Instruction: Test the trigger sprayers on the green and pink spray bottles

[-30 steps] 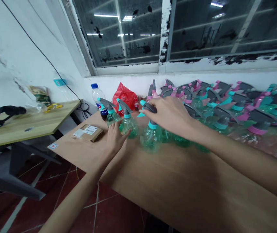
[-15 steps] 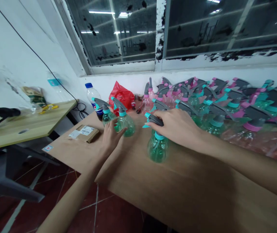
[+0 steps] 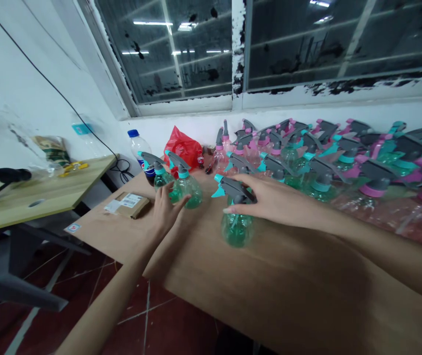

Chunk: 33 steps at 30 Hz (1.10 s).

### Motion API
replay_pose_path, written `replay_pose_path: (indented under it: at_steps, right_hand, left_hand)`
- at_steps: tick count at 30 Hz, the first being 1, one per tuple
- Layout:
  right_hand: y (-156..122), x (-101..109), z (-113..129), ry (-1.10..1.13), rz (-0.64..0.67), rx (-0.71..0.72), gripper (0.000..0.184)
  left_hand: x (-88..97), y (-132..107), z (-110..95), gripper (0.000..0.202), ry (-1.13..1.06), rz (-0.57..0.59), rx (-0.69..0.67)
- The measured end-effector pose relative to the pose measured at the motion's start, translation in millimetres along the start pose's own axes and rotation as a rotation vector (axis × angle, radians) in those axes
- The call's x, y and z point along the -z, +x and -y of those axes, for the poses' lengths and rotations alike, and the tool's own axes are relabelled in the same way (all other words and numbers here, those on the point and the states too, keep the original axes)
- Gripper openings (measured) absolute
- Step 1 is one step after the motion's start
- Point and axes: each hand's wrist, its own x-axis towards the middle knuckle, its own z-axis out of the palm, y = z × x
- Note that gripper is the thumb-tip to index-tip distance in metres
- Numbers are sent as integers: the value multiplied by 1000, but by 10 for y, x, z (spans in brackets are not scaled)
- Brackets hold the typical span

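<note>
The right hand is clasping a green sprayer at its head, thumb crossing the neck; the sprayer is sitting upright at five o'clock from the view's middle, and whether its base is touching the table I cannot tell. The left hand, well apart at eight o'clock, is holding its thumb away from its fingers, just in front of two more sprayers; I cannot tell whether it is touching either. Since the right hand is gripping so high, the round base could be swinging or tipping if the wrist were turning, and fingers squeezing the trigger could be causing a spray if there is liquid inside. The crowd of sprayers is standing close together at two to three o'clock, its heads overlapping, so a forearm dipping there could be toppling several. At ten o'clock, the two sprayers are standing near a cola bottle and a red bag; a careless nudge from the left fingers could be knocking one into those.
</note>
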Motion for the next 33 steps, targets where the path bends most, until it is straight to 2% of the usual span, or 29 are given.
replay_pose_path:
  at_steps: [4,7,10,12,15,19,22,26,30,33]
  right_hand:
    - [-175,-3,-133,67,-4,-74,78]
    - [-263,-87,-215,128,8,-135,81]
    - [-300,-217,-260,203,47,-136,72]
    - [-330,-287,-274,233,74,-124,62]
    - [-425,-321,-300,215,75,-131,60]
    - [-644,-243,-404,257,90,-151,60]
    - [-846,-133,-529,308,45,-183,59]
    - [-1128,39,-732,387,-4,-130,56]
    - [-1403,195,-943,437,-37,-130,63]
    - [-1596,251,-1055,504,-129,-143,65]
  left_hand:
    - [84,-236,-202,55,-55,-41,-1]
    - [120,-470,-472,45,-110,1,-3]
    - [85,-689,-777,36,-177,135,-34]
    - [20,-801,-950,48,-213,243,-67]
    - [-103,-909,-1136,61,-306,377,-62]
    - [-231,-998,-1329,64,-371,420,-29]
    - [-306,-1062,-1538,64,-378,426,-62]
    - [-436,-1133,-1909,59,-376,470,-107]
    - [-589,-1166,-2291,56,-368,512,-123]
    - [-697,-1202,-2563,54,-313,581,-166]
